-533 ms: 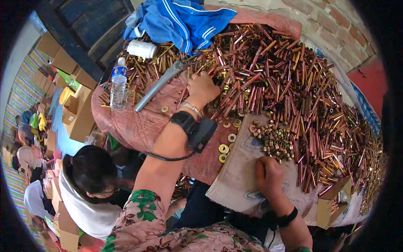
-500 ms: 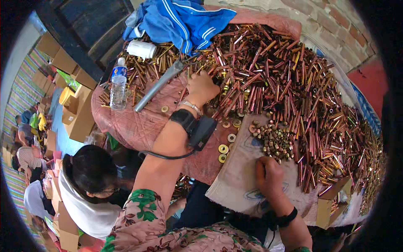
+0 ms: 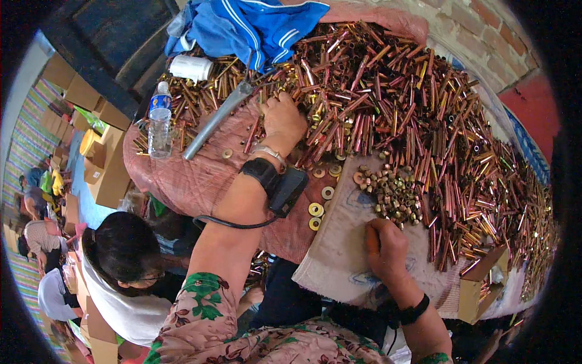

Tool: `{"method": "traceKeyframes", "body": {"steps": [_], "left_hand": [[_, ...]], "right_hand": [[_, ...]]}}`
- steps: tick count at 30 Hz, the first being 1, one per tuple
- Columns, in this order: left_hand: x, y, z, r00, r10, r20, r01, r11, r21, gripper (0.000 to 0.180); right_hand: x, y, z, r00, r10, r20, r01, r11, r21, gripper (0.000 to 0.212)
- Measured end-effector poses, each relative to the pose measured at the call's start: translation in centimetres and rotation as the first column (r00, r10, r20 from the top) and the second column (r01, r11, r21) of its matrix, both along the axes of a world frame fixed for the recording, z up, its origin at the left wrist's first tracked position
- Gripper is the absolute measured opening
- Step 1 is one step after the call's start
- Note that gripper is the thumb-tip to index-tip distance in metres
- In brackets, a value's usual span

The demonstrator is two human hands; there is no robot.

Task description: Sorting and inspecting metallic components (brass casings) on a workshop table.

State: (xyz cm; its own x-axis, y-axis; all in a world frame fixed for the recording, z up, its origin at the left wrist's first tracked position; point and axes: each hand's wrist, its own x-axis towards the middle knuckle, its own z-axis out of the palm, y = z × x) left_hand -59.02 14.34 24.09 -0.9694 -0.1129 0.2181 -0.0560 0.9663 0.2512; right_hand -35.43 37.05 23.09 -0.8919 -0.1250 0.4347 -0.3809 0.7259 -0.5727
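Observation:
My left hand (image 3: 284, 121) reaches to the near edge of a heap of brassy, reddish metal tubes (image 3: 364, 79). Its fingers curl down among small yellow metal pieces; whatever they grip is hidden. On a pale cloth (image 3: 330, 261) rests my right hand (image 3: 387, 247), thumb and fingers closed together, and I cannot see what is inside. Just beyond it lies a cluster of small nut-like metal pieces (image 3: 394, 194). Several flat washers (image 3: 316, 210) are on the reddish quilted cover (image 3: 285, 233) between my hands.
A grey metal pipe (image 3: 218, 121) lies left of my left hand, near a plastic bottle (image 3: 160, 124), a white cup-like container (image 3: 190, 68) and a blue cloth (image 3: 242, 30). An open cardboard box (image 3: 479, 288) stands at right. Another person (image 3: 130, 261) sits close at left.
The whole view has shifted slightly, moving the table a little up and left. My left hand's fingers have moved slightly at the heap's edge; my right hand remains closed by the nut-like pieces.

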Motion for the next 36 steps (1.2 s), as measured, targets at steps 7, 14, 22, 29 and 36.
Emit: {"method": "traceKeyframes", "body": {"steps": [7, 14, 22, 29, 36], "left_hand": [[-1.1, -1.1, 0.3, 0.990, -0.041, 0.136, 0.057, 0.992, -0.113, 0.039], [1.5, -0.2, 3.1, 0.964, -0.137, 0.227, 0.126, 0.990, 0.063, 0.037], [6.1, -1.8, 2.4, 0.973, -0.166, 0.162, 0.142, 0.978, 0.151, 0.033], [10.4, -4.0, 0.6, 0.988, -0.153, 0.032, 0.146, 0.976, 0.162, 0.029], [14.4, -3.2, 0.3, 0.992, -0.088, -0.093, 0.114, 0.940, 0.323, 0.026]], "right_hand": [[0.0, -0.3, -0.2, 0.999, 0.017, -0.032, -0.017, 1.000, 0.001, 0.012], [0.2, 0.2, 0.0, 1.000, 0.020, 0.004, -0.020, 1.000, -0.011, 0.013], [-0.3, 0.1, -0.7, 0.990, 0.051, -0.131, -0.055, 0.998, -0.030, 0.013], [0.0, 0.0, -0.4, 0.996, 0.040, -0.083, -0.042, 0.999, -0.019, 0.013], [0.3, 0.1, 0.2, 0.999, 0.035, -0.031, -0.036, 0.999, -0.021, 0.011]]}}
